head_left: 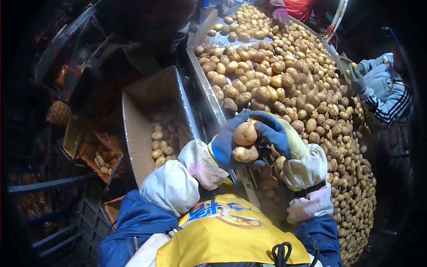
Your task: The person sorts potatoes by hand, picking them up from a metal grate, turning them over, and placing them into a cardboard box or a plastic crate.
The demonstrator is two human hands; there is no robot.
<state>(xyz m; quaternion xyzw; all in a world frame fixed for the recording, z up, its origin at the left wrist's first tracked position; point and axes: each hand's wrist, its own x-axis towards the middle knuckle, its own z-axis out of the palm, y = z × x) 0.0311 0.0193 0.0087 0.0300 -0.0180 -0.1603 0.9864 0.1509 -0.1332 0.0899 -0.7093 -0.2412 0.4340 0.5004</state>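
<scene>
Two potatoes (pixel 245 134) are cupped between my gloved hands, one above the other, in front of my yellow apron (pixel 231 236). My left hand (pixel 225 139), in a blue-coated glove, wraps round them from the left. From the right, my right hand (pixel 276 132) curls its fingers about them in a matching glove with a pale cuff; its fingertips are partly hidden. Both hands are over the metal edge (pixel 209 91) of a sorting table, close to the large heap of potatoes (pixel 307 93).
Left of the table stands an open cardboard box (pixel 144 102) with potatoes at its bottom. Farther left is a smaller box (pixel 106 153) holding more potatoes. A co-worker (pixel 384 84) in a light blue top stands at the right, and a purple-gloved hand (pixel 281 15) reaches in at the far end.
</scene>
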